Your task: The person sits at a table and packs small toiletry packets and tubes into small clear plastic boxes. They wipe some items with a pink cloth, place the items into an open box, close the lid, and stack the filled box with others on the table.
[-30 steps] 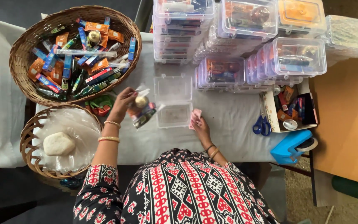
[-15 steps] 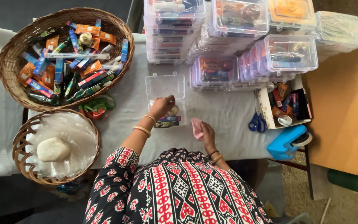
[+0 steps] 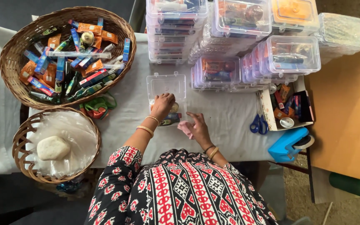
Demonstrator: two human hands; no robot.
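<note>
An open clear plastic box (image 3: 166, 85) lies on the white-covered table (image 3: 121, 125), its lid flipped back. My left hand (image 3: 162, 106) reaches into the box base, fingers curled over small packets and a round beige item (image 3: 174, 108). A blue and green tube (image 3: 169, 122) lies at the box's near edge. Just right of the box, my right hand (image 3: 197, 128) rests on the table with a small pink item (image 3: 184, 127) under its fingers.
A large wicker basket (image 3: 13, 54) of tubes and packets sits far left. A smaller basket (image 3: 21, 139) holds a white lump (image 3: 53, 148). Stacks of filled clear boxes (image 3: 280, 54) line the back. Blue scissors (image 3: 257, 124), a carton of oddments (image 3: 286, 109) and a blue tape dispenser (image 3: 288, 143) lie right.
My left hand has carried the small packets from the left of the box down into its base. My right hand has stayed by the pink item.
</note>
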